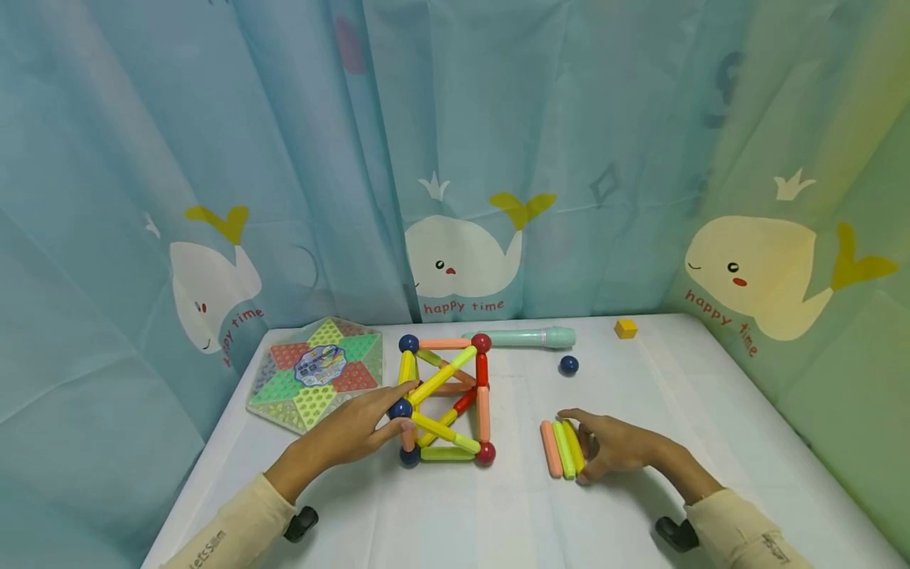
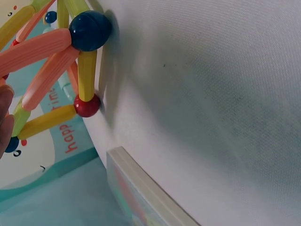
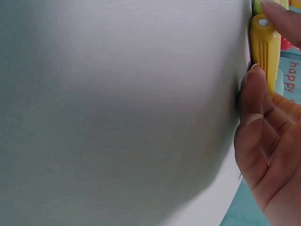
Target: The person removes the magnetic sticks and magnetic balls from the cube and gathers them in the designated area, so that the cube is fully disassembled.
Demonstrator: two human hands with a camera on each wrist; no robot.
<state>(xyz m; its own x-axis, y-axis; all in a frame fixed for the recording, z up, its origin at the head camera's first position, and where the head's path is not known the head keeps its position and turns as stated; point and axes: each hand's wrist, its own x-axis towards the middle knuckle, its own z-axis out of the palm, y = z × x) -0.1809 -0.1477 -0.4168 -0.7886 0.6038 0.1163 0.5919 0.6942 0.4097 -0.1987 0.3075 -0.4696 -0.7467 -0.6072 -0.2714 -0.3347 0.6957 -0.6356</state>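
Note:
In the head view a boxy frame of magnetic rods and balls (image 1: 484, 415) stands left of the table's middle, with yellow, green, salmon and red rods joined by blue and red balls. My left hand (image 1: 355, 425) holds its near left side, forefinger and thumb around a blue corner ball (image 1: 400, 408). To the right, my right hand (image 1: 617, 444) pinches a yellow rod (image 1: 573, 444) by its ends. Beside that rod lie a green rod (image 1: 564, 450) and a salmon rod (image 1: 550, 449), side by side. The right wrist view shows fingertips on the yellow rod (image 3: 266, 47).
A Chinese checkers board (image 1: 284, 395) lies behind my left hand. Toward the back are a mint-green toy microphone (image 1: 526, 338), a loose blue ball (image 1: 569, 365) and a yellow cube (image 1: 626, 329). A whale-print curtain (image 1: 604, 261) borders the white table.

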